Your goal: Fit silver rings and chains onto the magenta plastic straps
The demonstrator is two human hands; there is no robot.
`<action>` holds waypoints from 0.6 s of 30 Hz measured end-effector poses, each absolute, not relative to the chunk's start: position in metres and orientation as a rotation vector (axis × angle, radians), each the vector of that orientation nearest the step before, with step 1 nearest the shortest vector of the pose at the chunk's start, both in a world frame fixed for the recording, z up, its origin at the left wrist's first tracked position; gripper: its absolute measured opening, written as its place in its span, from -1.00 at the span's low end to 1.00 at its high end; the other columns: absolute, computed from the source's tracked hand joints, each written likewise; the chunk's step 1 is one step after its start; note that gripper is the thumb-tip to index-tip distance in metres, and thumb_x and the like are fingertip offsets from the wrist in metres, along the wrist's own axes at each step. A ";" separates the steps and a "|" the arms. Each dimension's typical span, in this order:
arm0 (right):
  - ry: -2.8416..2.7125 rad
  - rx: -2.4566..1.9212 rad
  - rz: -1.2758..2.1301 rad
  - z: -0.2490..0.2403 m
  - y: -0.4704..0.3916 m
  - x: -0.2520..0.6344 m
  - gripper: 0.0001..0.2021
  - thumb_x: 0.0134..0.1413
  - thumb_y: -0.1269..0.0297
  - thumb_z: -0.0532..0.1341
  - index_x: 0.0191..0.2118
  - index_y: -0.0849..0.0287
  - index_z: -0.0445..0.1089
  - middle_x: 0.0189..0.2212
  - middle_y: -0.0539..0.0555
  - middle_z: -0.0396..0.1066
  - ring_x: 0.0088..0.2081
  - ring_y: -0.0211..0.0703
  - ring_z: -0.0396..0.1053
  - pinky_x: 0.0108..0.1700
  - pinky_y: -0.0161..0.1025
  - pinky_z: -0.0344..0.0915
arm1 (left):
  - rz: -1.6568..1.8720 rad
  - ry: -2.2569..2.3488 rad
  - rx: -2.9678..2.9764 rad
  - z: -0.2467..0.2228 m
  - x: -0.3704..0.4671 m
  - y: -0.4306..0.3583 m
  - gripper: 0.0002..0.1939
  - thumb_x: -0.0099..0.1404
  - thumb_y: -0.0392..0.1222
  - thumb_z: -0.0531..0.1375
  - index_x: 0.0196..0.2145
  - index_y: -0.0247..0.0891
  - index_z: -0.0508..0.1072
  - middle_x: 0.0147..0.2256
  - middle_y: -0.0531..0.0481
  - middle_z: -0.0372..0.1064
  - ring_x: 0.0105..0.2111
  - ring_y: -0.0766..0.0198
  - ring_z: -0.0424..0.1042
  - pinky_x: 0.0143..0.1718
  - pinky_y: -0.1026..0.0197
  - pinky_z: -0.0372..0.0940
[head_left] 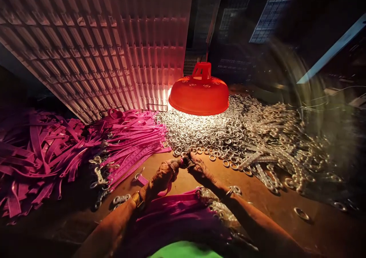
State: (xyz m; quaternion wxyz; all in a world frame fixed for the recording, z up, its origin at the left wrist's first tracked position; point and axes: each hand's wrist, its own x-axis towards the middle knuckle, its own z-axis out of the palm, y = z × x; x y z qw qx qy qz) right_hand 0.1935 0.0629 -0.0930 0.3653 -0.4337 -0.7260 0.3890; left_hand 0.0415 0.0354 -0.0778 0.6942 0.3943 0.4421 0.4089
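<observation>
My left hand point(166, 174) is closed round a pink strap point(166, 190), part of which hangs below the fingers. Opposite it, my right hand point(198, 168) is pinched, its fingertips meeting those of the left. A small bit of pink shows between the fingertips; whatever else they hold is hidden. Both hands are just in front of a large heap of metal rings point(197, 132). Close by my left wrist lies a strap end with a metal fitting point(139, 175). More pink straps point(177, 204) lie below the hands, near my body.
A red lamp shade point(198, 94) hangs low over the rings. Finished-looking pink straps point(137, 136) with metal hooks point(100, 176) lie left, beside a loose strap pile point(42, 151). Behind stands a ribbed panel point(100, 48). One loose ring point(301, 213) lies at right on the brown tabletop point(268, 216).
</observation>
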 end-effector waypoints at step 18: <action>-2.352 -1.030 0.975 -0.022 -0.003 0.212 -0.75 0.22 0.23 0.07 -0.04 0.19 0.09 -0.54 -0.07 0.25 -0.62 -0.36 0.08 -0.55 -0.37 -0.02 | 0.589 1.117 1.084 0.001 0.025 0.009 -0.71 0.04 -0.03 0.25 -0.61 -0.32 0.37 -0.75 0.22 -0.03 -0.71 0.51 -0.12 -0.66 0.30 -0.25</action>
